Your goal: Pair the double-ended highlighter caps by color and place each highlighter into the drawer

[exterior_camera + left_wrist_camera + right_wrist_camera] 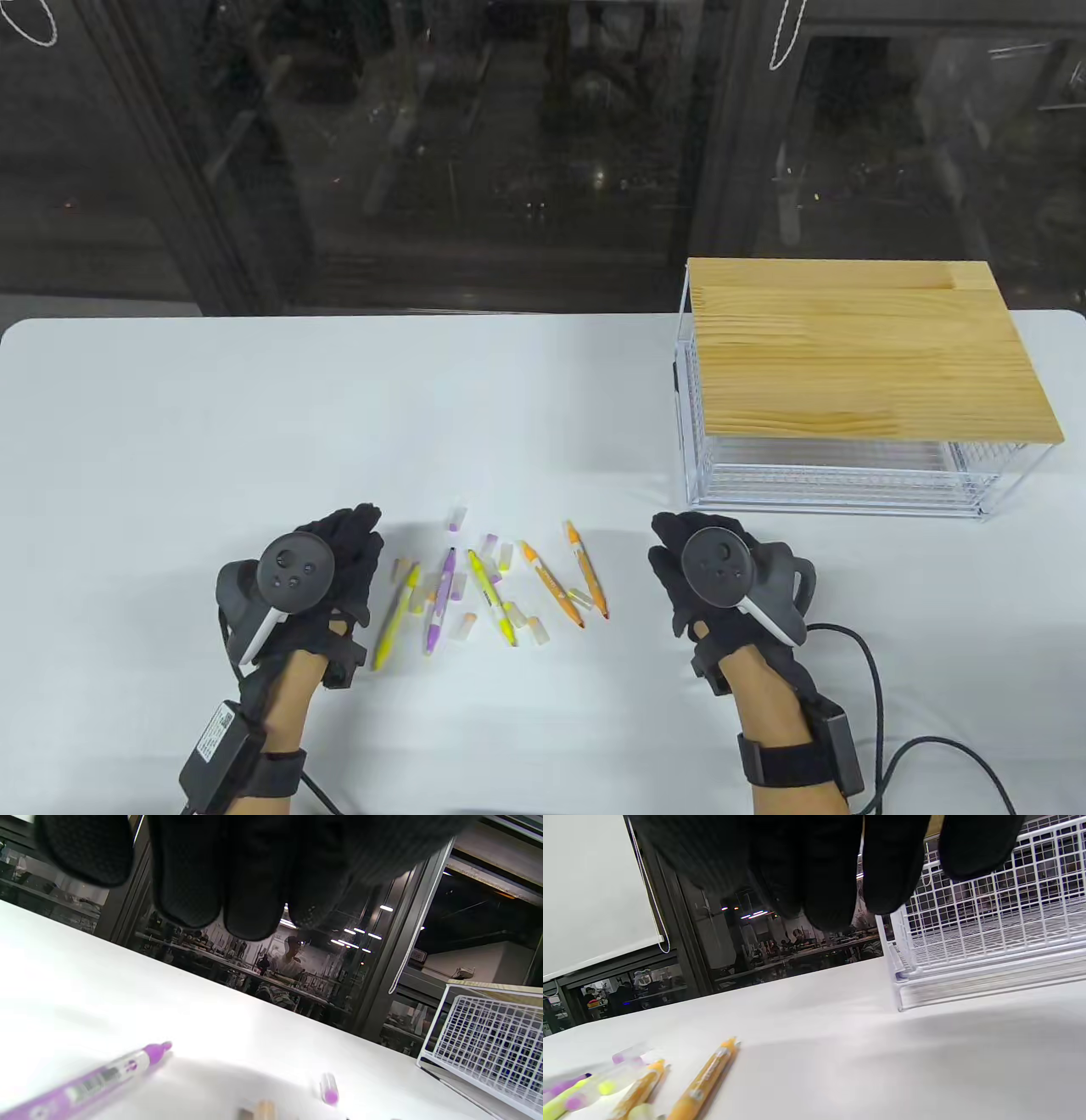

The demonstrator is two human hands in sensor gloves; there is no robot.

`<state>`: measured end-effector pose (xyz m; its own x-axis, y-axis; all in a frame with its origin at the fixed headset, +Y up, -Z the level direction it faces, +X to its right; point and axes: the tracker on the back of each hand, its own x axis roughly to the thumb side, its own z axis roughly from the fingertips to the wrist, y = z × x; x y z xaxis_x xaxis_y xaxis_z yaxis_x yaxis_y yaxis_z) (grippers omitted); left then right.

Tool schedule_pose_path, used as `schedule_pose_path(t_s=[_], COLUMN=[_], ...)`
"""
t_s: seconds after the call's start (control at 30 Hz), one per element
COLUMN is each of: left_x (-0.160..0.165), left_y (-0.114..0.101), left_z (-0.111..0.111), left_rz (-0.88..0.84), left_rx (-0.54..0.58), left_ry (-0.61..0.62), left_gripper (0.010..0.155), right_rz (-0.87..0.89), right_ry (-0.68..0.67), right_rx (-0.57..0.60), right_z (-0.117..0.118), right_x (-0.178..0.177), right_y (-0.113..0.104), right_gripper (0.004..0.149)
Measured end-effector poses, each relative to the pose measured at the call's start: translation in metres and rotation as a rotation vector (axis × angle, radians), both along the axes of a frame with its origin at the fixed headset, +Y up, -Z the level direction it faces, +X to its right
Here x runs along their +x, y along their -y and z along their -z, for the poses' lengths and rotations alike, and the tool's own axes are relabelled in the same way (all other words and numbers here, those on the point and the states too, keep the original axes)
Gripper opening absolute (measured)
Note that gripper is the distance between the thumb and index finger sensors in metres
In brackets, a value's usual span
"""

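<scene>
Nothing capped, nothing stowed yet. Highlighters (490, 594) and loose caps (499, 556) scattered mid-table between left hand (335, 569) and right hand (704, 573), both relaxed, holding nothing. Wire drawer unit (836, 475) off right, seemingly empty.

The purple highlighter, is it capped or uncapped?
Uncapped: the purple highlighter lies with its tip bare, and a loose purple cap sits apart beyond it.

A workshop-like lab: white table (254, 407) facing glass panels (475, 153) with cluttered workbenches (797, 955) behind
</scene>
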<state>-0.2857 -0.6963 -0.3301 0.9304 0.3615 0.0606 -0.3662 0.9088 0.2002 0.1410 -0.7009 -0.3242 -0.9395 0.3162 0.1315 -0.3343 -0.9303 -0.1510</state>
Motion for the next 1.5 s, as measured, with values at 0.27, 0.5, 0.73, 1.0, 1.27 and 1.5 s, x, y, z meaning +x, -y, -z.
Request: schedule_pose_path(t_s=[0.27, 0.5, 0.73, 1.0, 1.27, 1.5], left_x=[0.007, 0.008, 0.008, 0.011, 0.049, 0.109], left_y=[0.002, 0.002, 0.001, -0.009, -0.037, -0.075], left_z=[0.003, 0.003, 0.001, -0.001, 0.004, 0.016], left_rz=[0.023, 0.013, 0.014, 0.008, 0.083, 0.1], left_rx=[-0.001, -0.013, 0.002, 0.037, 0.088, 0.129], left_ry=[0.029, 0.037, 0.037, 0.043, 0.118, 0.22], left_gripper=[0.055, 0.055, 0.055, 0.055, 0.055, 0.055], right_rz=[-0.002, -0.004, -0.007, 0.016, 0.04, 0.025], right_ry=[-0.013, -0.012, -0.011, 0.005, 0.073, 0.163], right_rx=[-0.017, -0.017, -0.003, 0.061, 0.136, 0.158], right_z=[0.001, 0.001, -0.001, -0.007, -0.01, -0.007], right_x=[-0.002, -0.001, -0.001, 0.006, 0.029, 0.06], right_y=[0.003, 0.002, 0.0, -0.013, -0.028, -0.031], right_gripper=[0.052, 0.052, 0.052, 0.052, 0.053, 0.053])
